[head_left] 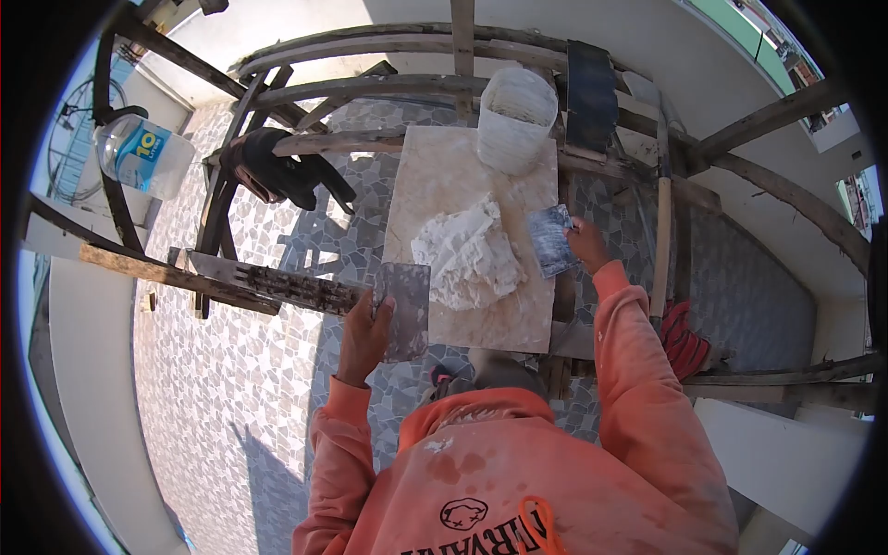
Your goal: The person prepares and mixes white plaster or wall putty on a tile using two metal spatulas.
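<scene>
My left hand (363, 338) is closed around the left side of a flat, plaster-smeared scraper (407, 313), its blade overlapping the left edge of the board (495, 328). On the other side, my right hand (588, 244) grips a wide putty knife (550, 242), its smeared grey blade over the board's right edge. Between the two tools a lumpy heap of white plaster (470, 254) lies on the marble-patterned board. Behind the heap, at the board's far end, stands a whitish plastic bucket (516, 120) with residue on its walls.
Wooden scaffold poles (370, 88) surround me. A dark bag (277, 166) hangs on the left beam, and a clear water jug (143, 157) is farther left. A long wooden handle (662, 240) and red striped cloth (683, 342) are at right. Stone-patterned floor (231, 370) lies below.
</scene>
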{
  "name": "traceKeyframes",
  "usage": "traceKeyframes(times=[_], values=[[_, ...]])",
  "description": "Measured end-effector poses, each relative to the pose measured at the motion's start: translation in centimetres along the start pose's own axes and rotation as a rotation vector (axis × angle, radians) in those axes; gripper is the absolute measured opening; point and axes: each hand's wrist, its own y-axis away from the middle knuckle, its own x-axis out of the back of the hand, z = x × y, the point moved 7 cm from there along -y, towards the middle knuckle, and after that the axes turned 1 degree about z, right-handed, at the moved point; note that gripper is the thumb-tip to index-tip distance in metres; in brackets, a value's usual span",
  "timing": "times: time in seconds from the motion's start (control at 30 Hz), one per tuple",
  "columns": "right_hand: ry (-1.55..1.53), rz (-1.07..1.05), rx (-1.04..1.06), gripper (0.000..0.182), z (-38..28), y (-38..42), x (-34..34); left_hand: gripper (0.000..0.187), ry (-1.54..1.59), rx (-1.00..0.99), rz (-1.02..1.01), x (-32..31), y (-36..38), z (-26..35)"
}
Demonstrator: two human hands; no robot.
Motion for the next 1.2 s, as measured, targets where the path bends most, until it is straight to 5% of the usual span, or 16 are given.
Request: traceKeyframes(times=[0.4,0.73,0.93,1.2], values=[[-0.07,-0.401,0.205,0.041,-7.7,-9.8,-8.5,0.034,0.214,0.193,0.1,1.4,4.5,-0.7],[0.11,-0.491,0.576,0.036,-17.5,-2.6,-4.0,0.032,0.22,0.215,0.099,1.0,5.0,-1.4],[0.273,-0.571,0.494,0.032,-19.0,-1.3,-4.8,0.035,0.25,0.187,0.087,0.1,4.3,-0.9],[0.4,-0.584,0.956,0.04,-22.0,1.8,-6.0,0.036,0.215,0.202,0.081,0.4,4.8,-0.8]])
